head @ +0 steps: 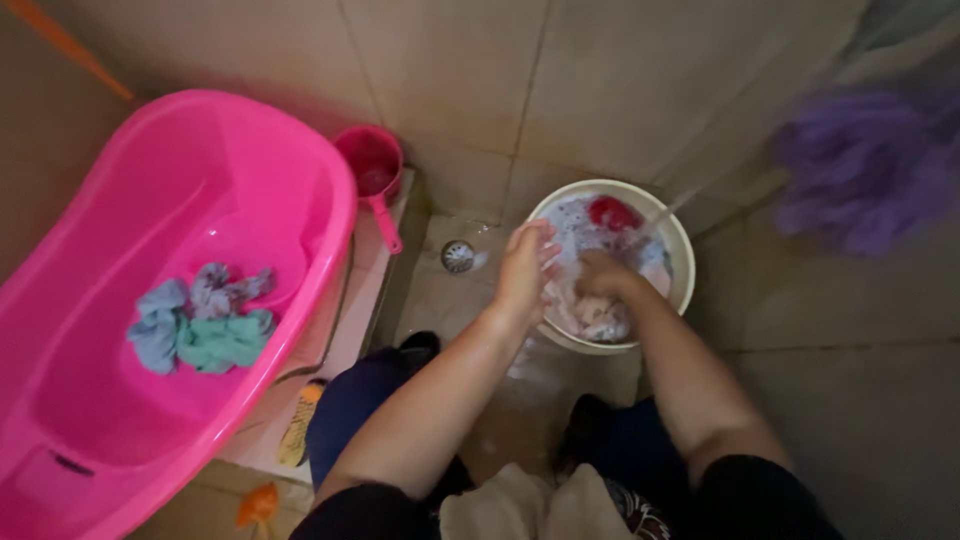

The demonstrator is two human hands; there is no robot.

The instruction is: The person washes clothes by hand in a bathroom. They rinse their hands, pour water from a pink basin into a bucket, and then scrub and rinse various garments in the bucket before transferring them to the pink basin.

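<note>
Pale wet cloth [600,312] lies bunched in the round white basin [683,262]; no clear long axis. Left hand [525,272] at the basin's near-left rim, fingers spread flat. Right hand [603,275] sunk in suds; grip indeterminable. Red cloth [613,213] at the basin's far side.

Both forearms reach forward, left hand [524,270] raised with fingers together, right hand [600,275] curled lower.
</note>
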